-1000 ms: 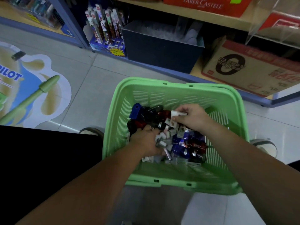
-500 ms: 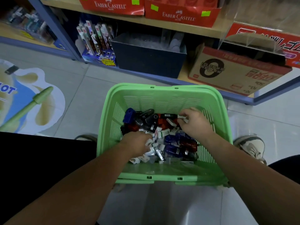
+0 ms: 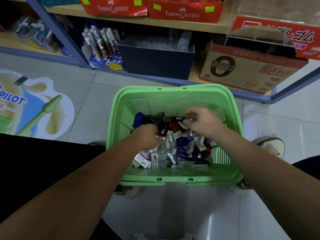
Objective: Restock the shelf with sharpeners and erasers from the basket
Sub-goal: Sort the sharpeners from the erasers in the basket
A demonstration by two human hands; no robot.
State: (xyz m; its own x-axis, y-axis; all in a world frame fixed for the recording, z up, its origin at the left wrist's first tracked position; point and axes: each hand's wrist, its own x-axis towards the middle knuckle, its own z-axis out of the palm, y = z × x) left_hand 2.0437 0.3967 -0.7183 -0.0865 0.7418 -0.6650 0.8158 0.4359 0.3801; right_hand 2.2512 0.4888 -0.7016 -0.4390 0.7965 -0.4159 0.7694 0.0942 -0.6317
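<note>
- Red boxes (image 3: 114,6) on the shelf (image 3: 173,23) read "Faber-Castell"; the floor sticker (image 3: 34,108) reads "PILOT".
- Your green basket (image 3: 173,179) holds erasers (image 3: 143,160) and sharpeners (image 3: 183,151).
- Your right hand (image 3: 202,122) pinches a white pack (image 3: 189,119); I cannot tell your left hand (image 3: 147,137)'s grip.

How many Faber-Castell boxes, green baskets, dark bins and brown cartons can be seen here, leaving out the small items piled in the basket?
Red Faber-Castell boxes: 2
Green basket: 1
Dark bin: 1
Brown carton: 1
Total: 5
</note>
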